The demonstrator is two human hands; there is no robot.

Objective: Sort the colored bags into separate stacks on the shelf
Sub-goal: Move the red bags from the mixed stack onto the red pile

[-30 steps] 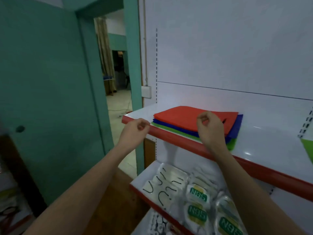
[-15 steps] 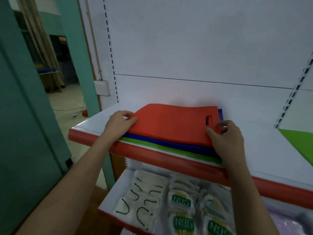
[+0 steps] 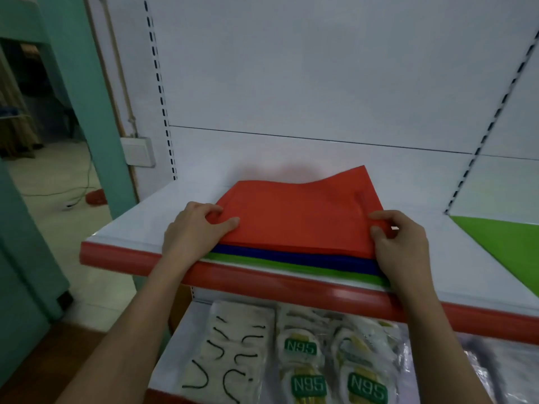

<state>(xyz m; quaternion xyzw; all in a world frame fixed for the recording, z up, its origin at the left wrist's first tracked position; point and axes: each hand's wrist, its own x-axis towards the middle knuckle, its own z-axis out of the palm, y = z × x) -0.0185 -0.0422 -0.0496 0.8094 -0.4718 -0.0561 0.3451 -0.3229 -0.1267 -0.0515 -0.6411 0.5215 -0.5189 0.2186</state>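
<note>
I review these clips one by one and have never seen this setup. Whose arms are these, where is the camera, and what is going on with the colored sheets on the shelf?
There is no machine here. The camera sits on a person's head, looking forward and down, so the two bare arms are theirs. On the white shelf with a red front edge lies a pile of flat bags: a red bag on top, a blue bag under it, a green bag at the bottom. The left hand and right hand each have a grip on one side of the red bag, whose far right corner is raised. A separate green bag lies further right. Packets of N95 masks fill the shelf below.
</note>
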